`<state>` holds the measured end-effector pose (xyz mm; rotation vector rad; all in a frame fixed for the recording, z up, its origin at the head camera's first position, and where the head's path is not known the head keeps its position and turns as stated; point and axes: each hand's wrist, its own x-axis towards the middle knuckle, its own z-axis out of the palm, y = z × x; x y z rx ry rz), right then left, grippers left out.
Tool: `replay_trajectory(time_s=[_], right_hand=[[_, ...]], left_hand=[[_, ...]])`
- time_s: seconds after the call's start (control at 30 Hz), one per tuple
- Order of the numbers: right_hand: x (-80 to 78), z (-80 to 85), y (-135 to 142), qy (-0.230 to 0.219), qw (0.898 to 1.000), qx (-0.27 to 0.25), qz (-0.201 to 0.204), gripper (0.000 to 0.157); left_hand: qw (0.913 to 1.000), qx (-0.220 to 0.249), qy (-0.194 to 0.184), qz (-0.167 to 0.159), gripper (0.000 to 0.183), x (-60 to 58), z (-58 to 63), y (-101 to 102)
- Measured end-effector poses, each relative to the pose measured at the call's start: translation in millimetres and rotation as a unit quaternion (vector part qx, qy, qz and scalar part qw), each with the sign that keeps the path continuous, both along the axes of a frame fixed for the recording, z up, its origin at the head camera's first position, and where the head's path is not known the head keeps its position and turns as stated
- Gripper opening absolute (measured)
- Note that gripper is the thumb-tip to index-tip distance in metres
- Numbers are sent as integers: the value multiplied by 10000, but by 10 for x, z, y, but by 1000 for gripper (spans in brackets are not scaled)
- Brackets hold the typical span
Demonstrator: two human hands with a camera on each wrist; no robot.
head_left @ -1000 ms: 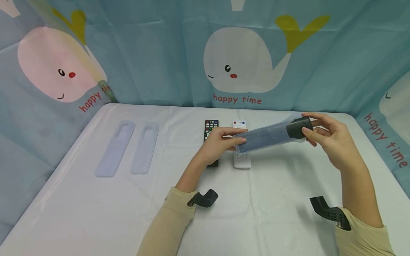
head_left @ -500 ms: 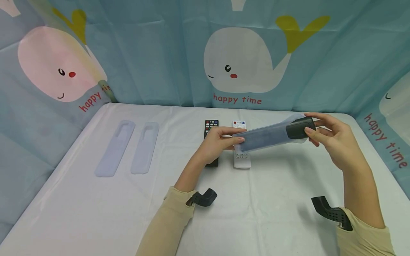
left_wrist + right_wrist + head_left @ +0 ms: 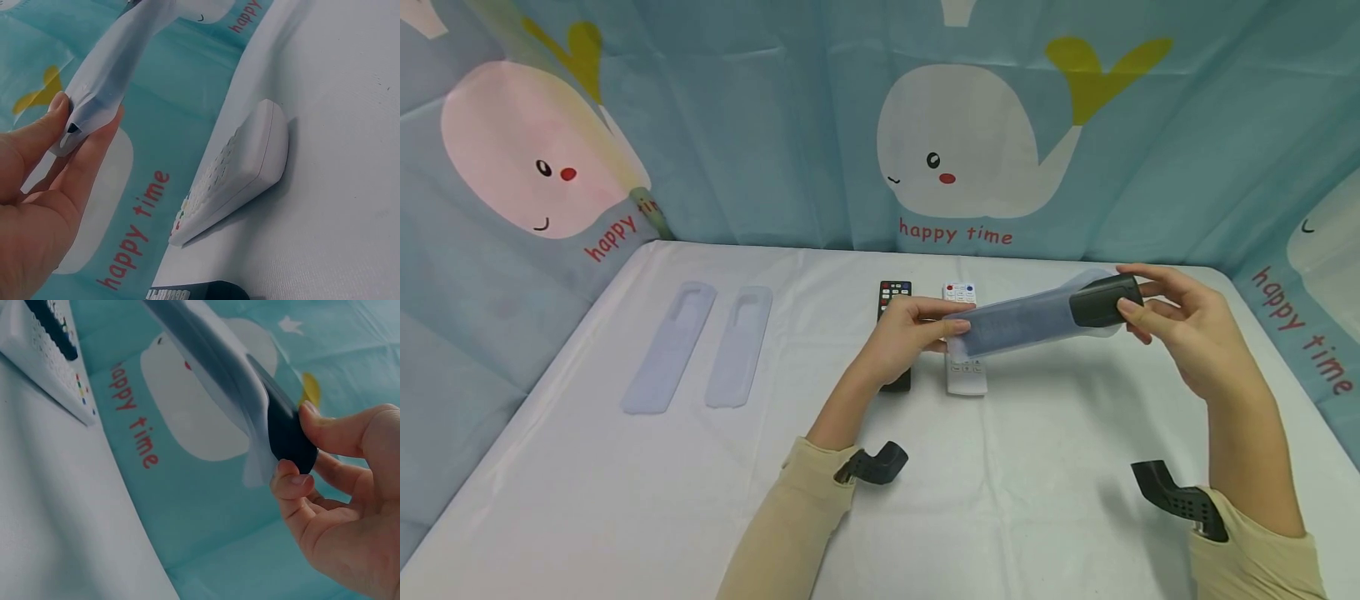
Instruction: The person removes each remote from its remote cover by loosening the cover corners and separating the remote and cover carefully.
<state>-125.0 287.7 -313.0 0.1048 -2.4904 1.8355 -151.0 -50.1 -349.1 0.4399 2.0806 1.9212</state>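
Note:
Above the table, my left hand (image 3: pixel 901 340) pinches the closed end of a translucent bluish silicone remote cover (image 3: pixel 1022 325) between thumb and fingers. Inside it shows the long dark body of a black remote control (image 3: pixel 1103 302), whose bare right end sticks out of the cover's mouth. My right hand (image 3: pixel 1183 329) grips that bare end, thumb on the near side and fingers behind. In the right wrist view, the cover's loose lip (image 3: pixel 259 464) hangs beside the black end. In the left wrist view, the cover's tip (image 3: pixel 94 119) sits between thumb and fingers.
Below the held cover, a white remote (image 3: pixel 967 379) and another black remote (image 3: pixel 895 290) lie on the white-clothed table (image 3: pixel 1037 500), partly hidden. Two more translucent covers, one wider (image 3: pixel 670 350) and one narrower (image 3: pixel 740 350), lie at the left. A whale-print curtain (image 3: pixel 775 125) stands behind.
My right hand has moved slightly right with the black remote, and more of its bare end shows. The remote's inner end has drawn back from the cover's closed end.

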Motion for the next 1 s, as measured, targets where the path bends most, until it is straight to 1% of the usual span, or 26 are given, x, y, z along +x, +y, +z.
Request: replay_trajectory(time_s=[0.07, 0.17, 0.23, 0.33, 0.53, 0.7, 0.83, 1.0], right_hand=[[-3, 0, 2, -4, 9997, 221, -73, 41], [-4, 1, 2, -35, 9995, 289, -121, 42], [-2, 3, 2, -34, 9997, 190, -117, 41], [4, 7, 6, -40, 9999, -102, -85, 40], [6, 3, 14, -9, 9998, -117, -146, 40], [12, -2, 33, 47, 9990, -442, -80, 39], [13, 0, 50, 54, 9991, -404, -110, 39], [3, -4, 67, 21, 9996, -194, -201, 40]], left_hand=[[10000, 31, 36, 0, 33, -2, -3, -3], [9999, 70, 77, 5, 32, -5, -1, -7], [9999, 81, 96, 13, 32, -5, 4, -11], [9999, 95, 99, 40, 32, -4, 13, -17], [9999, 138, 67, 73, 31, 0, 29, -24], [9998, 204, 4, 85, 31, 0, 37, -26], [9998, 187, -42, 72, 31, -2, 36, -31], [9998, 176, -86, 48, 31, -9, 34, -35]])
